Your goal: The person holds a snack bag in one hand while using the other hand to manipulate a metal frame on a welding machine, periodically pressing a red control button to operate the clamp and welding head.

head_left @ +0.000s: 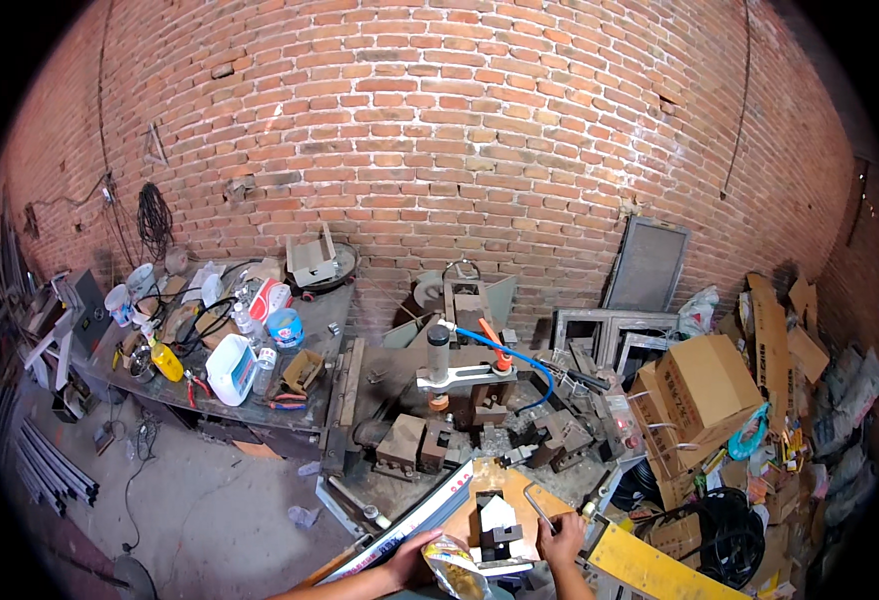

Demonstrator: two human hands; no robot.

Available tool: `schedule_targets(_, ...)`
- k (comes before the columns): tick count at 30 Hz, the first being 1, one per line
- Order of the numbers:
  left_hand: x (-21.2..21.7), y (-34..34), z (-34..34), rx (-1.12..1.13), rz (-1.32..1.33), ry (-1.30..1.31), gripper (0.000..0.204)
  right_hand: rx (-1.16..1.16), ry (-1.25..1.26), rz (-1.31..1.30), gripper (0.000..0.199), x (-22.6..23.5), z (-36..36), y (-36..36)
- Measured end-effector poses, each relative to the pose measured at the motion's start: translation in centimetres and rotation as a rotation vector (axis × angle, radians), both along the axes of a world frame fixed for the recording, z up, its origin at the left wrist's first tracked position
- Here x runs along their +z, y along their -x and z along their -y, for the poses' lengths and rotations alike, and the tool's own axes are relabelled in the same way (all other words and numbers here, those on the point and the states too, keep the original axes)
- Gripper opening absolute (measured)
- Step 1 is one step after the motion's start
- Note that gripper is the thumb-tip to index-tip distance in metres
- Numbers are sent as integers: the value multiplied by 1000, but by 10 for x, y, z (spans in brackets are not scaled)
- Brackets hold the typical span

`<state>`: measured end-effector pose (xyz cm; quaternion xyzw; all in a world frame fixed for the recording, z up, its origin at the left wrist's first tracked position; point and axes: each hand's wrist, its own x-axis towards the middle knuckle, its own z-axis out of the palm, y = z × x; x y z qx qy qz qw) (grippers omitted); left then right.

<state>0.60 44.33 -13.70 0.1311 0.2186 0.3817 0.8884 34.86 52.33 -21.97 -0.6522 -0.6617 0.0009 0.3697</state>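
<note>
At the bottom edge, my left hand (412, 562) is closed on a clear plastic bag (455, 570) with yellowish contents that I cannot make out. My right hand (562, 545) grips a hex key (540, 508), a thin metal rod with a bent end pointing up and left. Between the hands a dark metal fixture (501, 540) sits on a wooden board (550, 500), with a white angular piece (498, 513) at its far side. The hex key is just right of this fixture. A long white-and-blue strip (415, 525) slants along the board's left side.
Beyond the board stands a press (440, 360) with an orange handle and blue hose, among metal blocks (400, 445). A cluttered bench (280, 415) with a white jug (231, 370) is at left. Cardboard boxes (705, 390) pile up at right, beside a yellow beam (660, 568).
</note>
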Motion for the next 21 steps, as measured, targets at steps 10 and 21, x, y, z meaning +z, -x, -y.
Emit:
schedule_targets(10, 9, 0, -1, -18, 1, -19, 66, 3, -34, 20, 31, 4, 1, 1)
schedule_targets(21, -5, -6, -4, -46, 60, 0, 66, -10, -32, 18, 30, 8, -2, 1)
